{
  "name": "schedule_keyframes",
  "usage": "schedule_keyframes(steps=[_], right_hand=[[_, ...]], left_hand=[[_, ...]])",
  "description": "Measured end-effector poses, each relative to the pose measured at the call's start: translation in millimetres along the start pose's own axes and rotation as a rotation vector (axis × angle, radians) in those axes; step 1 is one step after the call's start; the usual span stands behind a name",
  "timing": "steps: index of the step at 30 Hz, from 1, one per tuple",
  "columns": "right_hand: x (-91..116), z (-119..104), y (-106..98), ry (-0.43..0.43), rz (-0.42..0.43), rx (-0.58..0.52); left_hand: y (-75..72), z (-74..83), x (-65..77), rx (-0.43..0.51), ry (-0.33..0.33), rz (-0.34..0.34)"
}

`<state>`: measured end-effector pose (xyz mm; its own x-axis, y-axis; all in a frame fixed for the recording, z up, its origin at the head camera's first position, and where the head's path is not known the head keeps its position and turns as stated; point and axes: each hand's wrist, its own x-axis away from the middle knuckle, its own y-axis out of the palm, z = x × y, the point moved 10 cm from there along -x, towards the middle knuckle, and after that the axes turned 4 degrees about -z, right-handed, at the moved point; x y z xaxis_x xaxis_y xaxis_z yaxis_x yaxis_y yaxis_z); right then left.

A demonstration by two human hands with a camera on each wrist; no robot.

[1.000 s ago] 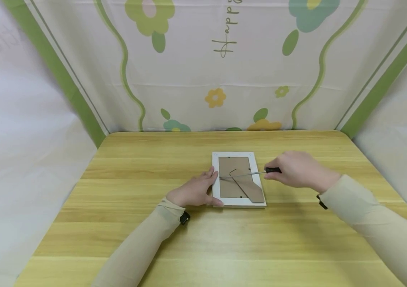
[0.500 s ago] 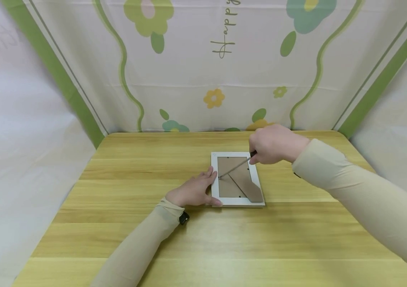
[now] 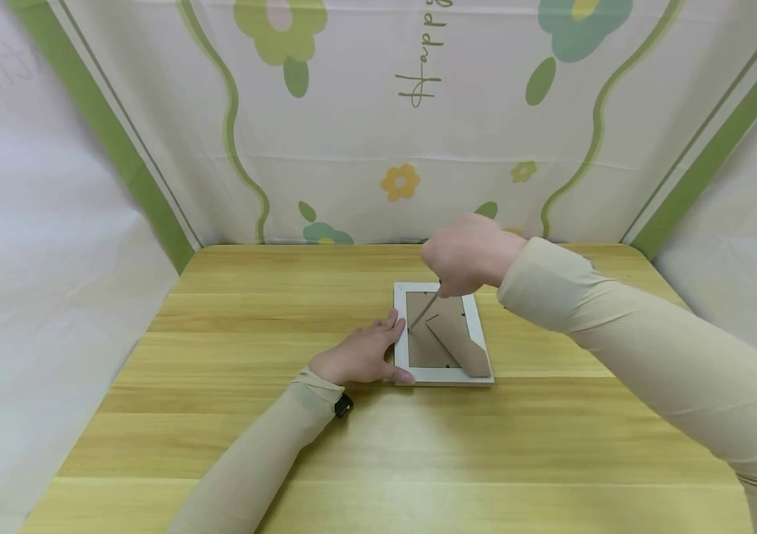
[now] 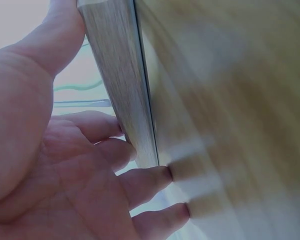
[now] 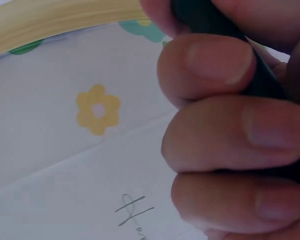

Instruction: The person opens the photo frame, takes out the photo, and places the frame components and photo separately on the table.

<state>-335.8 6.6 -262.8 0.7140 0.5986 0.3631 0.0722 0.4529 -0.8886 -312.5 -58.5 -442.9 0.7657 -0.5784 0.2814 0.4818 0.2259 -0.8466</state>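
Taking twelve o'clock as straight ahead, the picture frame point(image 3: 437, 377) lies back-up on the tabletop point(image 3: 485, 460), with the left hand point(image 3: 361, 356) against its side from seven to nine o'clock. Within the frame sits the backing board point(image 3: 427, 351), and the support flap point(image 3: 468, 350) runs across it from the middle to the five o'clock corner. The right hand point(image 3: 466, 254) is over the frame's twelve o'clock end, around the screwdriver point(image 3: 424, 313), which slants toward the board's nine o'clock edge; behind the tabletop, at twelve, hangs the cloth backdrop point(image 3: 345, 126).
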Motion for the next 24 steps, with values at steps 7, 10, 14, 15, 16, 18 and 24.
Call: schedule_keyframes(steps=[7, 10, 14, 15, 16, 18, 24], right_hand=[[-7.0, -14.4, -11.6, 0.021, 0.000, 0.044], [-7.4, -17.0, -12.7, 0.026, -0.005, 0.048], [-5.4, -12.6, -10.0, 0.043, -0.016, 0.024], [-4.8, -9.8, -8.3, 0.050, -0.020, 0.012], [-3.7, -6.9, -6.4, 0.054, -0.022, 0.000], [-0.6, 0.8, -0.6, 0.070, -0.034, -0.034], [15.4, 23.2, 22.4, 0.069, -0.055, -0.154]], left_hand=[[-1.0, 0.7, 1.2, -0.001, 0.005, -0.003], [-1.3, 1.2, 1.1, 0.001, 0.003, -0.006], [-1.0, 2.2, 0.4, 0.000, 0.003, -0.006], [-1.1, 2.6, 0.7, 0.000, 0.003, -0.007], [-1.1, 2.8, 0.7, 0.000, 0.005, -0.007], [-1.2, 3.4, 1.2, 0.001, 0.005, -0.008], [-0.3, 1.5, 1.1, -0.003, -0.006, -0.008]])
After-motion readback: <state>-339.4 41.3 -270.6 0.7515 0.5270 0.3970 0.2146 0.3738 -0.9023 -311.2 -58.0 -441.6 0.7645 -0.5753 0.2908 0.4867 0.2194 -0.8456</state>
